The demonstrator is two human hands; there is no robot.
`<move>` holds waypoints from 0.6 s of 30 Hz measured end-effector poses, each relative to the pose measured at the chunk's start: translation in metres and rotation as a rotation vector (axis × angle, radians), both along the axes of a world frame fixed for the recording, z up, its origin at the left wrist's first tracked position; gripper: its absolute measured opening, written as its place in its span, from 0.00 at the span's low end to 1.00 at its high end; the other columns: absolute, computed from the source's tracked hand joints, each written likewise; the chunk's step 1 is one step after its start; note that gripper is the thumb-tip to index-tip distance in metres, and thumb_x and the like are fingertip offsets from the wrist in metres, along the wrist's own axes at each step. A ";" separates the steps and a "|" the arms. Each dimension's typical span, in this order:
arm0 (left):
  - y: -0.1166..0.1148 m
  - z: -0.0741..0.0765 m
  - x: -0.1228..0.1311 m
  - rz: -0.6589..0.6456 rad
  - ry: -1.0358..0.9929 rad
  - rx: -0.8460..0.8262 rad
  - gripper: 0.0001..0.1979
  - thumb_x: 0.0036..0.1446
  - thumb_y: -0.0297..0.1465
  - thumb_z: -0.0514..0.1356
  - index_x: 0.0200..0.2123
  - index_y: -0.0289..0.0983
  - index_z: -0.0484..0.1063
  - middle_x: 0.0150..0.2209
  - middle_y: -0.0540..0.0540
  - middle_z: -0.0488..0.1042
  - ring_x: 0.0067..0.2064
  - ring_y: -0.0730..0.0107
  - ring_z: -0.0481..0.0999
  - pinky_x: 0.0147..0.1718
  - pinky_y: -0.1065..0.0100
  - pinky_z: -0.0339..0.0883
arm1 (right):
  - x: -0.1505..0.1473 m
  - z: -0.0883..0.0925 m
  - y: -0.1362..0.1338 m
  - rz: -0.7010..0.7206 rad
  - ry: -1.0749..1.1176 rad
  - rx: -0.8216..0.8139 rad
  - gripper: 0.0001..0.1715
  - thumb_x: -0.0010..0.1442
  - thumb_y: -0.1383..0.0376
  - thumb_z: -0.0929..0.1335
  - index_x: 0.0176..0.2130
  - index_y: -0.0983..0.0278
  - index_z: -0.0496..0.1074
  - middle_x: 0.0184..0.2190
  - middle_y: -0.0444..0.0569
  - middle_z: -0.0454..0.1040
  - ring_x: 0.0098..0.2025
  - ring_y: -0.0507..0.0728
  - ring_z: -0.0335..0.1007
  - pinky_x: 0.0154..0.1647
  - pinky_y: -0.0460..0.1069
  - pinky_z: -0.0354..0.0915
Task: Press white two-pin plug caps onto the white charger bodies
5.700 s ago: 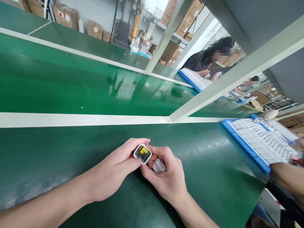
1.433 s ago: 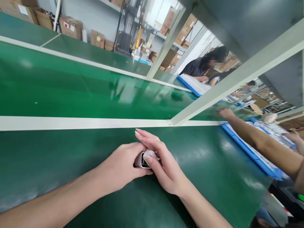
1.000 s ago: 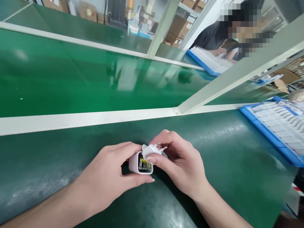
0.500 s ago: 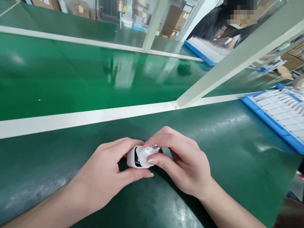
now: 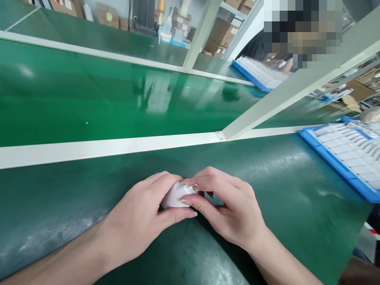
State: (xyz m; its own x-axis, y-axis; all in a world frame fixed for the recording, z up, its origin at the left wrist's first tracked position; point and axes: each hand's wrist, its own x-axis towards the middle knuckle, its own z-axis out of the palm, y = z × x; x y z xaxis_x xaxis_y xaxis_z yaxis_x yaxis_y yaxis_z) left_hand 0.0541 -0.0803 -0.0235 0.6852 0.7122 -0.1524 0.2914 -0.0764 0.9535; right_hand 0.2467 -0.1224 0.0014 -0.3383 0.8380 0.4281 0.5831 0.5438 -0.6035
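A white charger (image 5: 175, 195) with silver pins, dark green mat (image 5: 267, 186), white rail (image 5: 103, 147), blue tray (image 5: 335, 166).

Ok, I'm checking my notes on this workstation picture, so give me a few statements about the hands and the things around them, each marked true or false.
1. Both hands, left hand and right hand, grip the small white plastic charger plug. True.
2. A metal pin of the plug shows between the fingers. True.
3. The plug lies alone on the shiny green conveyor belt. False: it is held over the dark green work mat, nearer than the white rail.
4. The blue tray of white parts sits to the left of the hands. False: it is to the right.
5. The right hand is flat and holds nothing. False: its fingers are curled on the plug.
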 end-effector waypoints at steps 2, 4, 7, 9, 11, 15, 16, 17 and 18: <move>-0.001 0.000 -0.001 -0.001 -0.006 0.000 0.08 0.63 0.40 0.63 0.42 0.44 0.72 0.38 0.56 0.73 0.36 0.73 0.72 0.33 0.72 0.62 | -0.001 0.001 -0.001 -0.011 -0.002 -0.039 0.05 0.67 0.71 0.71 0.39 0.64 0.70 0.35 0.47 0.74 0.31 0.51 0.68 0.31 0.45 0.64; -0.002 0.000 -0.002 0.001 -0.009 0.005 0.08 0.64 0.39 0.63 0.41 0.43 0.72 0.38 0.56 0.73 0.36 0.73 0.71 0.33 0.71 0.62 | -0.001 0.001 -0.002 -0.026 0.005 -0.073 0.06 0.67 0.71 0.71 0.38 0.64 0.70 0.34 0.46 0.73 0.30 0.50 0.66 0.30 0.45 0.63; -0.002 0.000 -0.003 0.001 -0.015 0.023 0.08 0.64 0.40 0.62 0.40 0.42 0.72 0.37 0.56 0.73 0.36 0.72 0.71 0.33 0.71 0.61 | -0.002 0.001 -0.002 -0.036 0.017 -0.080 0.07 0.67 0.71 0.71 0.37 0.63 0.68 0.33 0.44 0.72 0.29 0.49 0.64 0.30 0.44 0.62; -0.002 0.001 -0.004 -0.006 -0.026 0.026 0.08 0.64 0.40 0.62 0.40 0.42 0.71 0.37 0.55 0.73 0.37 0.71 0.71 0.34 0.70 0.61 | -0.004 0.000 -0.002 -0.035 0.005 -0.050 0.08 0.67 0.72 0.70 0.37 0.63 0.67 0.32 0.44 0.71 0.29 0.50 0.63 0.30 0.44 0.61; -0.002 0.001 -0.004 -0.011 -0.041 0.016 0.08 0.65 0.40 0.62 0.41 0.42 0.72 0.38 0.55 0.73 0.38 0.71 0.71 0.34 0.70 0.62 | -0.006 -0.001 -0.002 -0.032 -0.009 -0.005 0.08 0.67 0.73 0.70 0.37 0.63 0.66 0.32 0.44 0.71 0.29 0.50 0.64 0.29 0.45 0.62; -0.001 0.003 -0.005 0.002 -0.057 0.012 0.08 0.65 0.39 0.61 0.41 0.42 0.71 0.39 0.55 0.73 0.38 0.72 0.71 0.35 0.70 0.62 | -0.010 -0.005 -0.001 -0.026 -0.017 0.072 0.08 0.66 0.73 0.69 0.37 0.63 0.66 0.32 0.46 0.71 0.30 0.51 0.65 0.30 0.45 0.63; -0.001 0.003 -0.005 0.005 -0.058 0.023 0.08 0.65 0.39 0.61 0.41 0.42 0.71 0.39 0.55 0.73 0.38 0.72 0.70 0.35 0.70 0.62 | -0.011 -0.007 0.000 -0.024 -0.018 0.085 0.08 0.66 0.74 0.69 0.37 0.63 0.66 0.32 0.46 0.71 0.31 0.51 0.66 0.31 0.45 0.64; -0.001 0.003 -0.006 0.004 -0.059 0.041 0.08 0.65 0.40 0.61 0.41 0.42 0.71 0.38 0.55 0.73 0.38 0.71 0.70 0.35 0.70 0.62 | -0.010 -0.008 0.000 -0.024 -0.016 0.088 0.08 0.66 0.73 0.69 0.37 0.63 0.66 0.33 0.46 0.72 0.31 0.51 0.66 0.32 0.45 0.64; -0.001 0.003 -0.007 -0.001 -0.059 0.066 0.09 0.65 0.40 0.61 0.40 0.41 0.70 0.38 0.54 0.72 0.38 0.71 0.70 0.35 0.70 0.62 | -0.010 -0.009 0.000 -0.023 0.002 0.071 0.08 0.67 0.73 0.69 0.37 0.63 0.65 0.33 0.46 0.72 0.31 0.51 0.67 0.31 0.45 0.64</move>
